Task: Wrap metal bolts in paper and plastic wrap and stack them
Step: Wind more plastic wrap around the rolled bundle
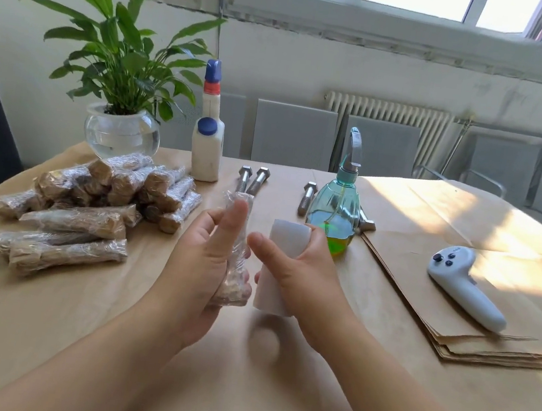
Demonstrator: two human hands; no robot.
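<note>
Wrapped bolt [233, 269] sits gripped in the left hand [201, 265], while at its three o'clock the right hand [293, 263] grips the plastic-wrap roll [280, 268].

- Left hand [202, 258] grips a wrapped bolt [236, 252], paper under clear film, held roughly upright above the table [272, 395].
- Right hand [293, 263] holds the plastic wrap roll [280, 268] just beside it.
- Pile of wrapped bolts [90, 205] at left.
- Bare bolts [252, 178] lie behind the hands, near a white bottle [206, 152] and a spray bottle [335, 207].
- Brown paper sheets [423, 294] at right, a white controller [465, 286] on top.
</note>
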